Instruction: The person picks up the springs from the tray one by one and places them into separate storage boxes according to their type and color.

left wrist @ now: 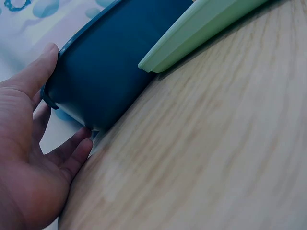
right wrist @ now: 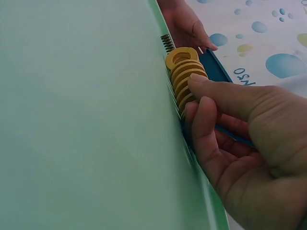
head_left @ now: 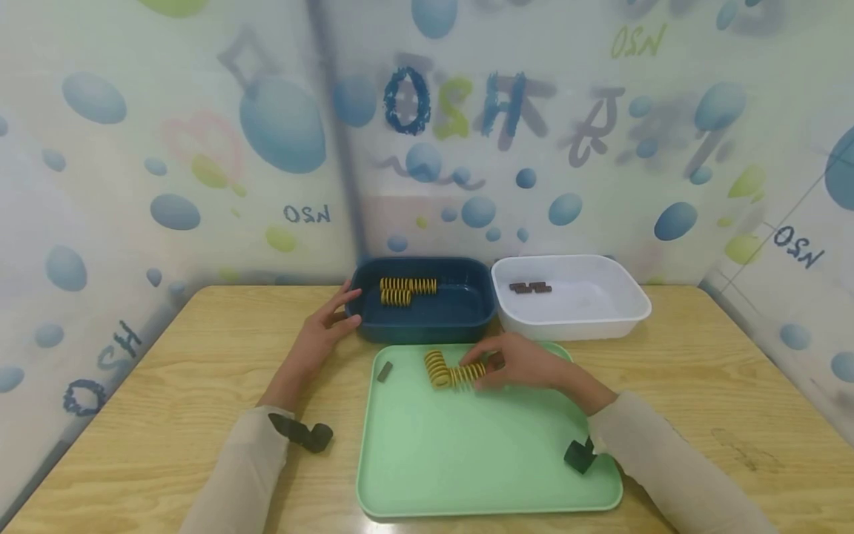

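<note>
My right hand [head_left: 517,362] pinches a yellow coil spring [head_left: 469,373] between thumb and fingers over the back part of the green tray [head_left: 467,460]. Another yellow spring [head_left: 437,368] lies at an angle against its left end. In the right wrist view, thumb and forefinger hold the yellow coils [right wrist: 184,79] close to the tray's rim. A small dark brown spring [head_left: 385,371] sits near the tray's back left corner. My left hand [head_left: 323,326] rests against the left end of the dark blue tub [head_left: 427,333], its fingers spread along the rim and wall.
Inside the blue tub, yellow springs [head_left: 408,285] lie in rows at the left. A white tub [head_left: 574,326] stands beside it on the right, with several small brown springs [head_left: 531,287]. Both stand on a wooden table [head_left: 200,371] before a patterned curtain [head_left: 280,44].
</note>
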Motion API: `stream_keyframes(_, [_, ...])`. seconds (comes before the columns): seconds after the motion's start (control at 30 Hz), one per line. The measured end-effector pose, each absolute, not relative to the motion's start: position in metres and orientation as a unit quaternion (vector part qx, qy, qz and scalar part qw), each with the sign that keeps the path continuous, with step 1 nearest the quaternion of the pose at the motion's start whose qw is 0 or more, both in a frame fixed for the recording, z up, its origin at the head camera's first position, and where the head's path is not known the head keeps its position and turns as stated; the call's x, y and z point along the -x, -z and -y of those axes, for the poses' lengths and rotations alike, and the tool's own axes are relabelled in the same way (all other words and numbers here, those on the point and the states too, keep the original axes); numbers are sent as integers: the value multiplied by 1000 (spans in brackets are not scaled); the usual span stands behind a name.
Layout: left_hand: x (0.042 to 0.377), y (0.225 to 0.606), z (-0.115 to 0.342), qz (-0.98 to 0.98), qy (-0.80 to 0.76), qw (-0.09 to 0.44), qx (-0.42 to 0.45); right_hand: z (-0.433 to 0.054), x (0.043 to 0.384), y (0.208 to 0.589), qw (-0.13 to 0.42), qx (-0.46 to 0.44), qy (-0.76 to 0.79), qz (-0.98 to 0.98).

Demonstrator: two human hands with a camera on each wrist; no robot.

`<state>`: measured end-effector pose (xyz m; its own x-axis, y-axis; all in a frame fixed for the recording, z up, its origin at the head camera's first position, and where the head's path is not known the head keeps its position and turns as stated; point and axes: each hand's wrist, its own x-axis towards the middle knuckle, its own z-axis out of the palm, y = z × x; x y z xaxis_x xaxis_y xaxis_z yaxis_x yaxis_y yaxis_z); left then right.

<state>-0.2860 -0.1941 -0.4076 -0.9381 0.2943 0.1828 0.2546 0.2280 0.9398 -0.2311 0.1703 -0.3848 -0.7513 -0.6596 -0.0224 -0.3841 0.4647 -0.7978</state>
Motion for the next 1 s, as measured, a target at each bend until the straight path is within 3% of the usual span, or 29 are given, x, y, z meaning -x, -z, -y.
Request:
stream_keyframes(0.53, [285,407,195,-782,-595,13,-185,-170,230,384,177,283,429,-839])
stream_keyframes(1.0, [277,394,193,-779,-600,26,-180,-168,232,349,152,303,434,-835])
